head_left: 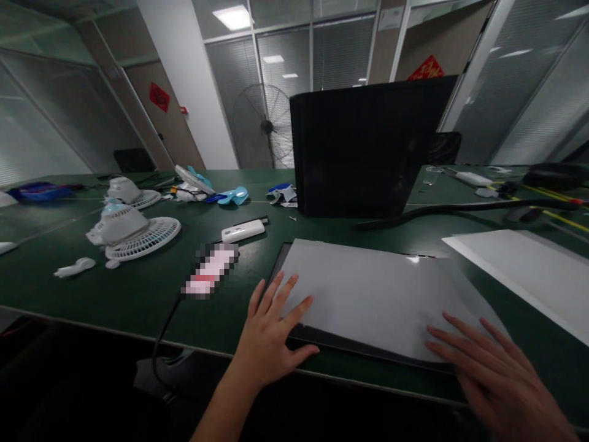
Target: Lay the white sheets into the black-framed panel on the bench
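A pale grey translucent sheet [354, 288] lies over a flat black panel [359, 350] near the table's front edge. The panel's dark rim shows along the left and front sides. My left hand [271, 331] rests at the sheet's left edge, fingers spread and thumb over the front rim. On the sheet's right part, my right hand [492, 368] lies with fingers stretched out, slightly blurred. Neither hand grips anything.
Left on the green table [138, 301] are a blurred-out phone [211, 270] on a cable, a white device [243, 231] and white fan parts [142, 239]. A large black box-like panel [359, 153] stands behind. White sheets [529, 264] lie right, beyond them a black tube [460, 210].
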A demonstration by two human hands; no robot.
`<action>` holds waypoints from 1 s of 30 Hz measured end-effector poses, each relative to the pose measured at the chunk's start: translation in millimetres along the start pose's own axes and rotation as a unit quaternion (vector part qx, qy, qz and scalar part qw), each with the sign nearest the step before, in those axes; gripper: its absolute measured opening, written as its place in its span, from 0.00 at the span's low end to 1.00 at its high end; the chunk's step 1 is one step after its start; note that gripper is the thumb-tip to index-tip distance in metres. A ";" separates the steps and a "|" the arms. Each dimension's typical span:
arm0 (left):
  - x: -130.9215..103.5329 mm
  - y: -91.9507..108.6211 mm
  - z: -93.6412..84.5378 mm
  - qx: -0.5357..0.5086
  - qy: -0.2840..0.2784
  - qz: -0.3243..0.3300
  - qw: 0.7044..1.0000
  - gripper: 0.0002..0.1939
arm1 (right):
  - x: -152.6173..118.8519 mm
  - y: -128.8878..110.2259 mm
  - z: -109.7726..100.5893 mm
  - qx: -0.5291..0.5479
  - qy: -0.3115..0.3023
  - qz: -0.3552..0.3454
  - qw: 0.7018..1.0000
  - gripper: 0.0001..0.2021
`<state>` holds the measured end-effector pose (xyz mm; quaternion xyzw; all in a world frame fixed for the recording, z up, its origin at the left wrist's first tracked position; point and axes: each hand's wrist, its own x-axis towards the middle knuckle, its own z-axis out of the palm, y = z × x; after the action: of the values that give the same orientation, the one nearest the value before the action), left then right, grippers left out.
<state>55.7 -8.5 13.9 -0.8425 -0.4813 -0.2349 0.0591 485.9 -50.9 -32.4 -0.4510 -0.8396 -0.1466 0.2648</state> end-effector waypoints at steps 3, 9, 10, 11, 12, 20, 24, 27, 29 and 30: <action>-1.4 -18.8 -2.6 -0.023 -0.054 -0.042 0.997 0.37 | 8.6 -9.5 1.6 0.007 0.034 -0.058 0.998 0.22; -4.4 -25.1 6.1 -0.050 -0.056 -0.089 0.993 0.40 | 7.3 -14.3 -7.5 0.034 0.050 -0.032 0.998 0.22; -4.7 -24.7 7.0 -0.047 -0.050 -0.096 0.993 0.41 | 7.8 -14.5 -8.0 0.032 0.052 -0.030 0.998 0.22; -5.0 -24.6 7.6 -0.044 -0.045 -0.101 0.993 0.42 | 8.4 -14.5 -8.2 0.029 0.052 -0.029 0.998 0.22; -5.3 -24.5 7.9 -0.042 -0.040 -0.104 0.993 0.42 | 9.0 -14.1 -8.3 0.027 0.052 -0.033 0.998 0.22; -5.6 -24.9 8.1 -0.045 -0.028 -0.109 0.993 0.42 | 9.4 -12.3 -9.0 0.005 0.069 -0.010 0.998 0.23; -5.8 -25.0 8.0 -0.042 -0.030 -0.109 0.993 0.42 | 7.5 -13.2 -7.0 -0.008 0.073 0.023 0.997 0.23; -5.5 -25.2 7.5 -0.047 -0.030 -0.110 0.992 0.42 | 9.6 -10.7 -4.0 -0.021 0.070 0.031 0.997 0.22; -4.7 -25.9 6.8 -0.047 -0.032 -0.111 0.992 0.42 | 12.8 -7.6 -2.0 -0.031 0.069 0.024 0.997 0.22; -4.4 -26.4 6.5 -0.046 -0.034 -0.110 0.992 0.42 | 13.4 -5.7 -1.1 -0.036 0.071 0.016 0.997 0.22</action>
<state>33.9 4.2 2.8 -0.7935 -0.5618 -0.2329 -0.0223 475.4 -45.4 -23.8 -0.4622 -0.8056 -0.2039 0.3095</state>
